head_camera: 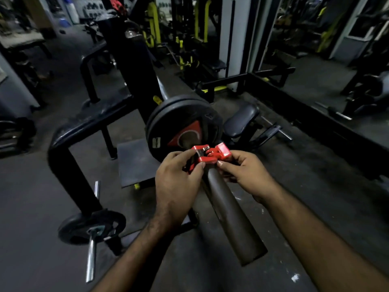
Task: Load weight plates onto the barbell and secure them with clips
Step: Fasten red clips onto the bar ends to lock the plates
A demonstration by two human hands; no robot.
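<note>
While I watch through the head camera, these are my readings.

Left hand: my left hand (pixel 179 178) pinches the near left side of the red clip (pixel 207 155), thumb tip on its lower edge, fingers curled round the far side.

Right hand: my right hand (pixel 242 169) pinches the clip's right side, where the lever flap sticks out; thumb tip touching the red body.

Clip: it sits around the barbell sleeve (pixel 227 209), just short of the weight plates (pixel 181 121), lever apparently not closed. Whether it touches the outer plate I cannot tell.

Plates: at least two black plates are on the sleeve, the outer one with a red triangular mark, standing upright.

Step in hand: I judge the loading on this end done and the clip being seated.

Risk, gap: if the lever closes before the clip meets the plate, the plates could slide and rattle outward.

Risk, skew: uneven pressure from the two hands may cock the clip on the sleeve, so it jams or grips weakly.

Risk, pinch: a thumb tip lying near the lever hinge could get nipped as it snaps shut.

Risk, light: dim frames hide the latch detail.
</note>
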